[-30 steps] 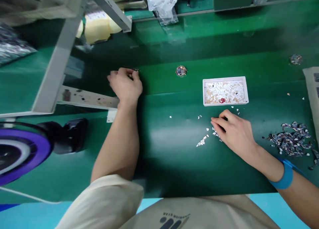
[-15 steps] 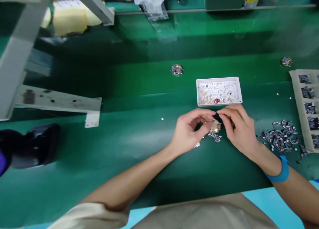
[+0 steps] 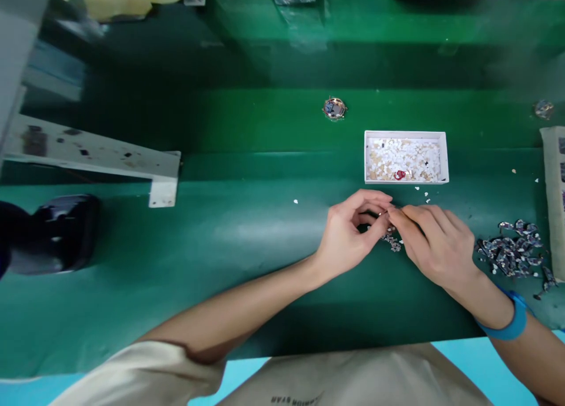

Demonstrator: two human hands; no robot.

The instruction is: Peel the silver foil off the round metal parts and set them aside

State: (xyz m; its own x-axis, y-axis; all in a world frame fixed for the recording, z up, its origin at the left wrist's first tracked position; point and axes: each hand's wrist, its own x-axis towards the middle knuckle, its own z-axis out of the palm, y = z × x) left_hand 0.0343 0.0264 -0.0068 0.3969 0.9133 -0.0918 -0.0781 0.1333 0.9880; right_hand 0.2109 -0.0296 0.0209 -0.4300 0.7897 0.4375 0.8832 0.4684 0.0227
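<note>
My left hand [image 3: 353,232] and my right hand [image 3: 435,244] meet over the green mat, fingertips pinched together on a small round metal part [image 3: 383,215] that is mostly hidden between them. Just under the fingers lies a scatter of tiny silvery pieces [image 3: 392,241]. A white tray [image 3: 406,136] filled with small pale bits and one red piece stands right behind the hands. A blue band is on my right wrist.
Another small round part [image 3: 334,108] lies farther back on the green mat [image 3: 247,241]. A heap of dark shiny parts [image 3: 514,254] sits at the right, beside a beige tray edge [image 3: 551,182]. A grey metal bracket [image 3: 97,159] and a black object [image 3: 57,232] are at the left.
My left hand came from the far left beside the bracket to meet my right hand in front of the white tray; both now pinch the small part.
</note>
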